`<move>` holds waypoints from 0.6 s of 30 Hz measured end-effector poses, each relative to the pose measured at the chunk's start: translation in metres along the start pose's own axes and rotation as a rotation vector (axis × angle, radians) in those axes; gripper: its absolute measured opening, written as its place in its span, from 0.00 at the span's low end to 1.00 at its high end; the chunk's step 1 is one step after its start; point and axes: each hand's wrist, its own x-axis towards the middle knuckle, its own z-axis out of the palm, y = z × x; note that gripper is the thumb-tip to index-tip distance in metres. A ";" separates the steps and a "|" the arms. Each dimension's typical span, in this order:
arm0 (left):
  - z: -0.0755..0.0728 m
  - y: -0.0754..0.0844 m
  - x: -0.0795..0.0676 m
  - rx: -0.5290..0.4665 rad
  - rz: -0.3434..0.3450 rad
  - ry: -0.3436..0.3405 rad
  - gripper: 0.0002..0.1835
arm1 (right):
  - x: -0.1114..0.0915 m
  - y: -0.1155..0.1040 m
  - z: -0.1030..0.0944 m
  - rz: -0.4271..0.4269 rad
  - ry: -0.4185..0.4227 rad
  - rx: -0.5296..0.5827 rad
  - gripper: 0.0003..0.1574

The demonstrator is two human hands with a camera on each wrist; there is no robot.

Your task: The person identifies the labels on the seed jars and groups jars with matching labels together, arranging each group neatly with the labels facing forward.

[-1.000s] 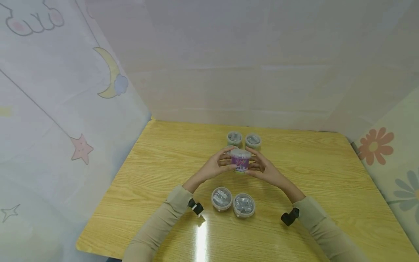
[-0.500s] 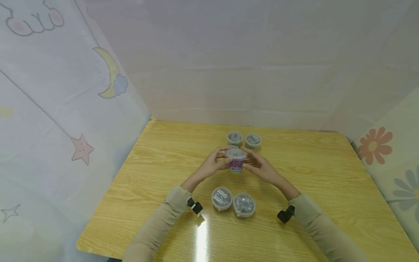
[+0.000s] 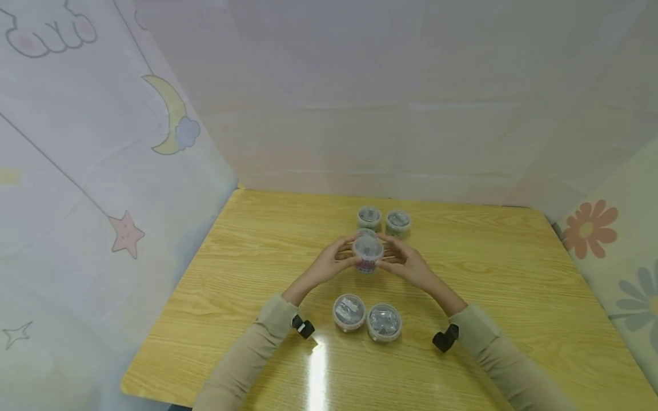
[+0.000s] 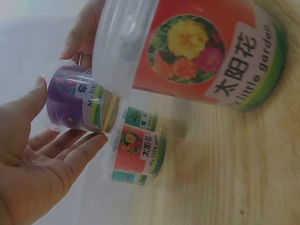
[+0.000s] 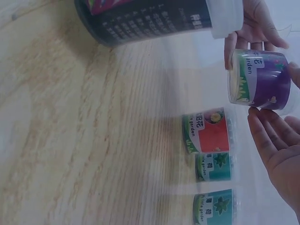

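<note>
Both hands hold one small plastic tub (image 3: 368,251) with a clear lid and a purple flower label, raised off the table. My left hand (image 3: 329,265) grips its left side, thumb near the front. On the other side my right hand (image 3: 410,267) grips it likewise. In the left wrist view the purple tub (image 4: 70,101) lies between the thumb and fingers, its base facing the table. The right wrist view shows the same tub (image 5: 262,77) with fingertips at its wall. Just behind it, a red-labelled tub (image 5: 211,130) stands on the table, partly hidden in the head view.
Two lidded tubs, one on the left (image 3: 349,313) and one on the right (image 3: 384,322), stand close together between the forearms. Two teal-labelled tubs (image 3: 369,217) (image 5: 215,206) stand farther back. The wooden table (image 3: 247,251) meets a printed cloth wall (image 3: 329,142) behind.
The purple tub has shifted left and tilted, so its lid now faces the head camera more and its label shows less. Both hands moved with it, the right one farther left.
</note>
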 end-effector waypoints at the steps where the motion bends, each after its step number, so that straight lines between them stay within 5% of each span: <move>1: 0.000 -0.001 0.000 0.020 0.003 0.002 0.34 | 0.000 0.001 0.000 0.003 -0.003 -0.005 0.39; 12: 0.001 -0.015 -0.008 0.113 0.005 0.038 0.32 | -0.004 0.013 0.006 0.039 -0.045 -0.032 0.38; 18: 0.001 -0.013 -0.013 0.078 0.024 0.022 0.31 | -0.006 0.015 0.010 0.060 -0.060 -0.042 0.39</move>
